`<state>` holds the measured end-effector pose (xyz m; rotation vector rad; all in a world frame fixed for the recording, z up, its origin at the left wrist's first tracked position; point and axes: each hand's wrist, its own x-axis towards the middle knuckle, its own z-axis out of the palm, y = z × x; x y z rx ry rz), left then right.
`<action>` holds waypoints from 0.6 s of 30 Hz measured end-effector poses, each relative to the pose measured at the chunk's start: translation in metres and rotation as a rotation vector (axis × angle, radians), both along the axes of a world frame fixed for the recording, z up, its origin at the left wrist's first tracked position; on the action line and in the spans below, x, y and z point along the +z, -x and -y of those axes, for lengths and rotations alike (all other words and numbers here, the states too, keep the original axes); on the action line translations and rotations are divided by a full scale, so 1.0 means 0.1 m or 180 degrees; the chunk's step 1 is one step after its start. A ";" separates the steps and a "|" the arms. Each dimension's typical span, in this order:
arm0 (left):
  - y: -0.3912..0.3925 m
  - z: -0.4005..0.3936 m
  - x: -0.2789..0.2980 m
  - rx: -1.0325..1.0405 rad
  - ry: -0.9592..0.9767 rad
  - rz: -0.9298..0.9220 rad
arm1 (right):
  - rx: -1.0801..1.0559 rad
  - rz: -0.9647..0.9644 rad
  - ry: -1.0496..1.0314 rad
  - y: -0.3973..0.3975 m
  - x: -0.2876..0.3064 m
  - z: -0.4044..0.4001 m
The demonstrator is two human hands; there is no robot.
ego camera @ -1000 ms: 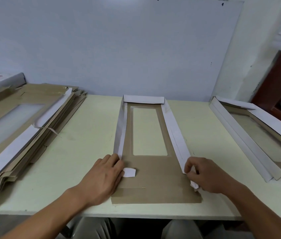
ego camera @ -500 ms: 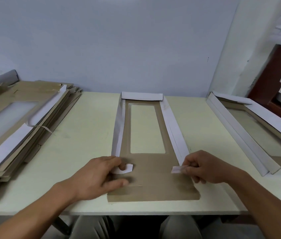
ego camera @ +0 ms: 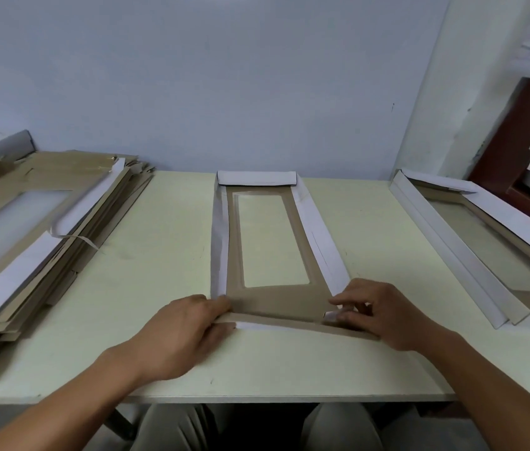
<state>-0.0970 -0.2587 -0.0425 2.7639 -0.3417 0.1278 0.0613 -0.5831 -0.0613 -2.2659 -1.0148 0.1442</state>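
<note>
Near flap [ego camera: 289, 324] of cardboard blank [ego camera: 276, 301] held up at table [ego camera: 166, 242] front edge
Left hand [ego camera: 179, 333] clamps its left end, right hand [ego camera: 384, 315] fingers pinch white tab [ego camera: 330, 316]

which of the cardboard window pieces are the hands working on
The middle piece, flat between the stack on the left and the folded-up tray on the right: the left hand and right hand grip its near flap.

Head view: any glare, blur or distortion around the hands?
Head view: soft even light, no glare, faint shadows under the left hand gripping the near flap and the right hand pinching the white tab; head view: fingertips slightly smeared, wall corner tilted by the lens.
</note>
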 end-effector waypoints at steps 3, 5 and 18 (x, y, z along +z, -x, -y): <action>-0.03 0.02 -0.02 0.0258 0.0702 -0.0014 | -0.0220 -0.0627 -0.0303 -0.04 0.06 0.03; -0.06 0.03 -0.02 0.0484 0.1226 0.0158 | -0.0153 -0.0951 -0.0352 -0.07 0.07 0.03; -0.26 -0.02 -0.06 0.1645 0.1786 -0.0044 | 0.0042 -0.1234 -0.0250 0.03 0.11 -0.03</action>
